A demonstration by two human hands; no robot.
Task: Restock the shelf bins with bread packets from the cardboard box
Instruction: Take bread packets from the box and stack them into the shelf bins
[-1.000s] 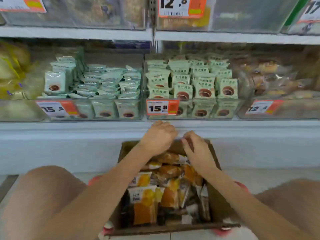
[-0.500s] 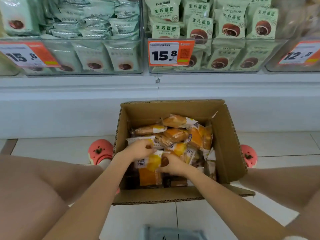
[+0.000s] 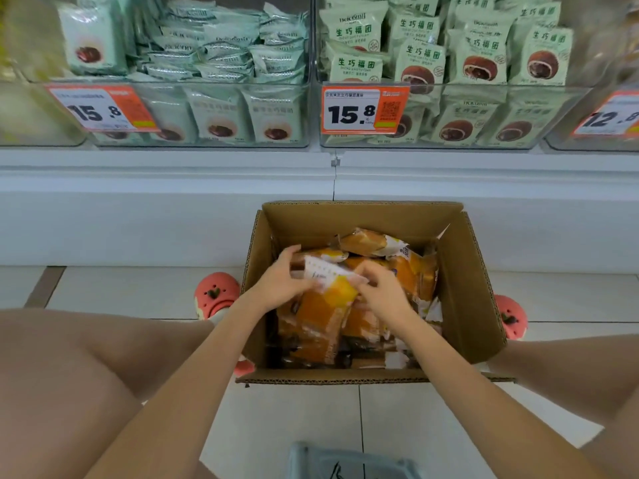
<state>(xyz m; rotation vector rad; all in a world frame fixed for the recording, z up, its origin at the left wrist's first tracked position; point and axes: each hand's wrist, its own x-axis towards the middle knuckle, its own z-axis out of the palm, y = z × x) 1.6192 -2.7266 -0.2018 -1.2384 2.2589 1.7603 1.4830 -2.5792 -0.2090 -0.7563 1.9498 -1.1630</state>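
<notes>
Both hands have moved up from the box's near half toward its middle, lifting one packet that half a second ago lay flat among the others. Left hand grips the packet's left edge, thumb over the white top; right hand pinches its right edge, fingers curled on the wrapper. It hangs tilted between them, just above the heap of orange packets in the box. Beyond, two bins hold green packets behind price tags.
</notes>
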